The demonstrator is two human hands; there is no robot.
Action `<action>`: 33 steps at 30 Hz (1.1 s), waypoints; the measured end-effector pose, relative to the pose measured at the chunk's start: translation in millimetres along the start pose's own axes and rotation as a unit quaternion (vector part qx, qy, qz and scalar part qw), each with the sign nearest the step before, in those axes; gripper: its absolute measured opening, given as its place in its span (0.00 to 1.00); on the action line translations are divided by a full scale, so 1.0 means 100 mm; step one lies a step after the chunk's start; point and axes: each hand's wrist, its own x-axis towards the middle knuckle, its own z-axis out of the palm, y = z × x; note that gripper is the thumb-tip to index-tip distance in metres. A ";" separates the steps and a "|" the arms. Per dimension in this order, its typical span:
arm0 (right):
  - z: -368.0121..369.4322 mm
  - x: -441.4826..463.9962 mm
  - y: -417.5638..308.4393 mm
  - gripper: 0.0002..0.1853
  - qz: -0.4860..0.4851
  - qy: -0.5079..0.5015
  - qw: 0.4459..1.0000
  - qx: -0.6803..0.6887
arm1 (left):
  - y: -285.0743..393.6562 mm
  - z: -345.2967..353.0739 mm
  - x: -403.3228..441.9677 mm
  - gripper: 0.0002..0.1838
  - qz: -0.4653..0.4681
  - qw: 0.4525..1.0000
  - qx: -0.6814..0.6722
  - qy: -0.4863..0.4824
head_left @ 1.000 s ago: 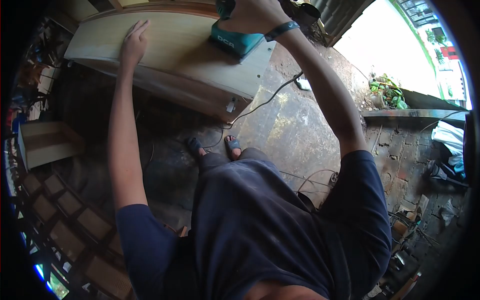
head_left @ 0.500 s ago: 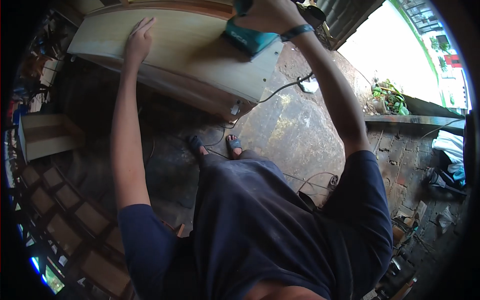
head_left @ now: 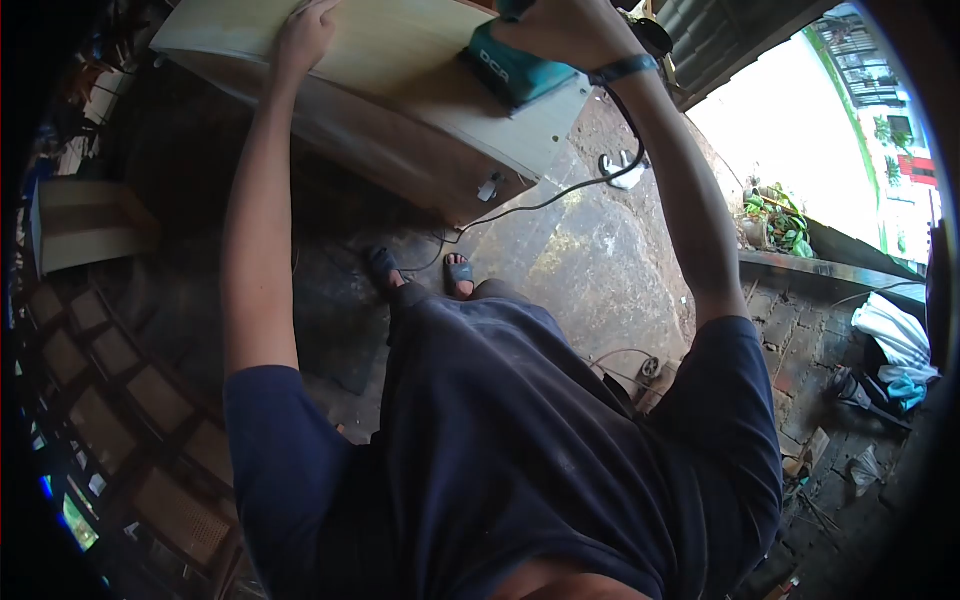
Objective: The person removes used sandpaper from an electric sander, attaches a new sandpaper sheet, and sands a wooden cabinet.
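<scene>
A pale wooden cabinet [head_left: 400, 62] lies at the top of the head view with its long flat panel facing up. My right hand [head_left: 580, 35] is closed around a teal power sander [head_left: 515, 72] marked DCA, which sits on the panel near its right end. Part of the tool's top runs out of the frame. Toward the panel's left side, my left hand [head_left: 305, 38] rests on the wood with its fingers stretched out, their tips close to the frame's upper edge. A dark cord [head_left: 560, 193] loops down past the cabinet's right corner.
My sandalled feet [head_left: 459, 270] stand on the stained concrete floor [head_left: 600, 260], where the cord also lies. At left are an open wooden box [head_left: 90, 225] and several woven-panel frames [head_left: 180, 515]. Plants [head_left: 780, 220] and a white cloth [head_left: 890, 330] are at right.
The view has shifted, so the cabinet sits higher in the frame. My left hand has moved up toward the panel's far side. The sander stays near the right end, still in my right hand.
</scene>
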 end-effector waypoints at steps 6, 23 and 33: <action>-0.01 0.03 -0.05 0.30 0.002 -0.015 1.000 -0.019 | -0.15 0.03 0.05 0.24 -0.023 1.000 -0.007 0.004; -0.04 -0.17 -0.01 0.30 0.028 -0.001 1.000 -0.005 | -0.12 0.11 0.05 0.21 -0.018 1.000 0.017 0.008; -0.04 -0.10 -0.09 0.30 -0.011 0.003 1.000 -0.010 | 0.00 0.05 0.06 0.21 -0.034 0.999 0.016 0.003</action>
